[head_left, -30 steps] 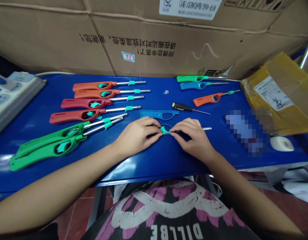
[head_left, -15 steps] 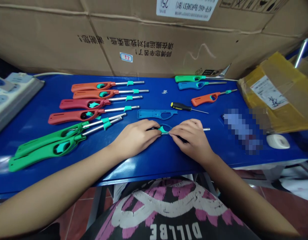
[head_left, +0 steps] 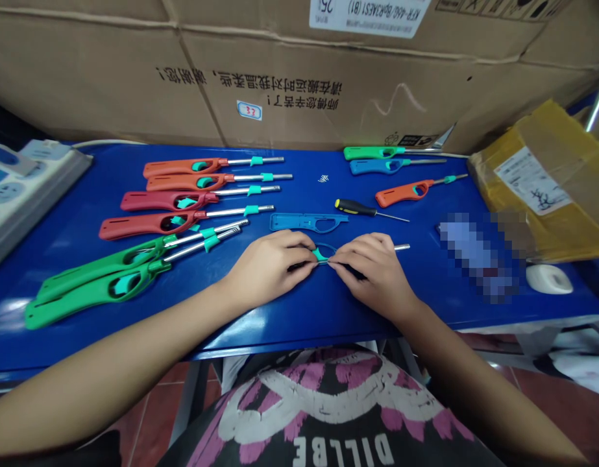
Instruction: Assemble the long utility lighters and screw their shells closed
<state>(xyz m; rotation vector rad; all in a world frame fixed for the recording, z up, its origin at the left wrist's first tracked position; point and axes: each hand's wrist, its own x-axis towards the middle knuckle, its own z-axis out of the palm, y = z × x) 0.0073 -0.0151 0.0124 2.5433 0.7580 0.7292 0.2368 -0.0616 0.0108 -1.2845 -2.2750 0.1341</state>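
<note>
Low over the blue table, my left hand (head_left: 276, 267) and my right hand (head_left: 374, 272) pinch a long-nosed lighter (head_left: 323, 255) from both sides. Its teal trigger and part of a blue trigger loop show between my fingertips. The metal tip sticks out past my right hand; most of the body is hidden under my fingers. Just beyond lies a loose blue half-shell (head_left: 309, 222) of a lighter handle. Behind my right hand rests a screwdriver (head_left: 355, 207) with a black and yellow handle.
Several orange, red and green lighters (head_left: 153, 224) lie at the left, and a few more (head_left: 406, 192) at the back right. A power strip (head_left: 24, 188) is far left. A large cardboard box (head_left: 280, 78) stands behind; a yellow-taped box (head_left: 562, 188) and a white object (head_left: 549, 279) are at the right.
The view has shifted slightly, so the table's contents sit a little further right in the picture. Both hands keep their pinch on the lighter, with barely any finger movement.
</note>
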